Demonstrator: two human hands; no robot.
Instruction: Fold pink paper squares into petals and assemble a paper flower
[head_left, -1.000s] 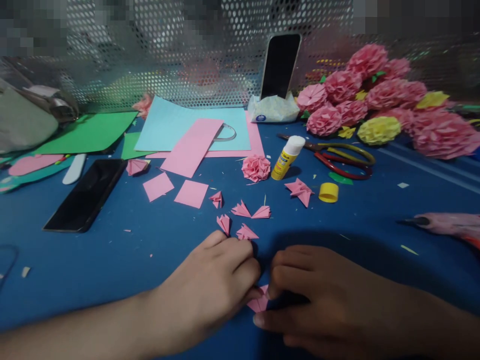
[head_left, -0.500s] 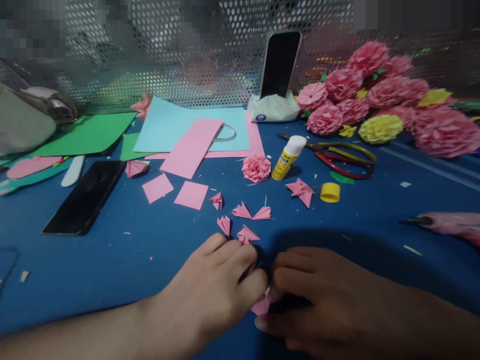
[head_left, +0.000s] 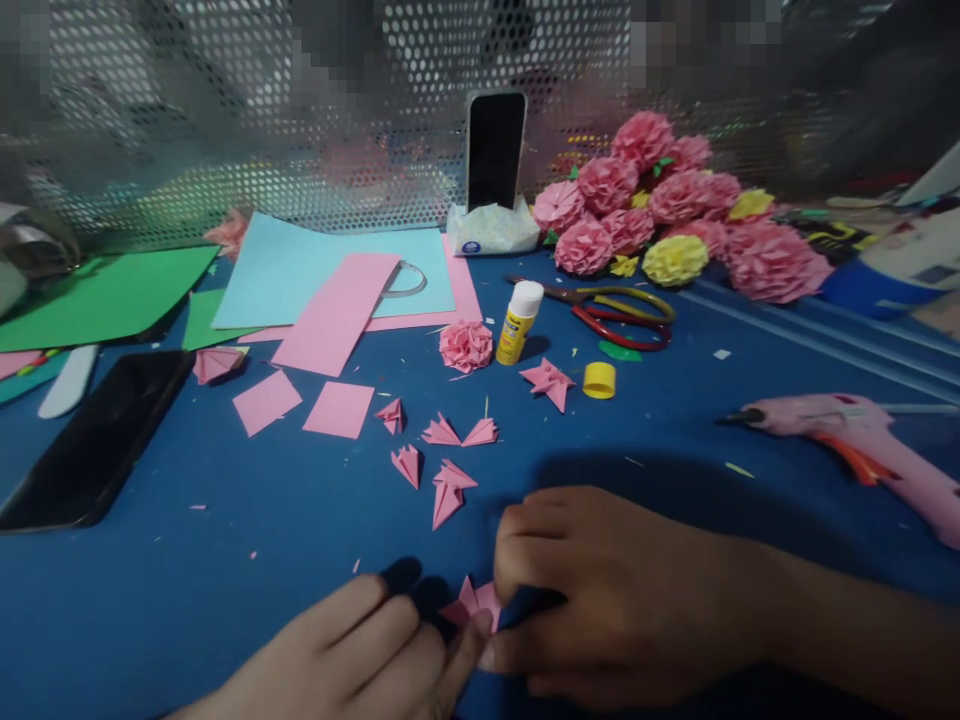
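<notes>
A small folded piece of pink paper (head_left: pixel 471 602) with pointed corners lies low in the view, between my two hands. My right hand (head_left: pixel 622 590) pinches its right side, the fingers curled and the thumb below. From the lower left, my left hand (head_left: pixel 367 650) reaches it with curled fingers and holds its near edge with the thumb. The part under the fingertips is hidden. Just beyond lie several small folded pink paper petals (head_left: pixel 448 495), a star-shaped pink paper piece (head_left: pixel 549 383) and two flat pink paper squares (head_left: pixel 339 410).
Beyond stand a glue stick (head_left: pixel 519 325) and its yellow cap (head_left: pixel 599 380), near scissors (head_left: pixel 622 310). A pink glue gun (head_left: pixel 840 420) lies right, a black phone (head_left: pixel 97 430) left. Paper flowers (head_left: pixel 667 200) and a propped phone (head_left: pixel 496 150) stand before the perforated metal panel (head_left: pixel 225 150).
My left hand has drawn down and left, uncovering more of the folded pink paper. My right hand still grips it. The view has turned right, bringing more of the glue gun into sight.
</notes>
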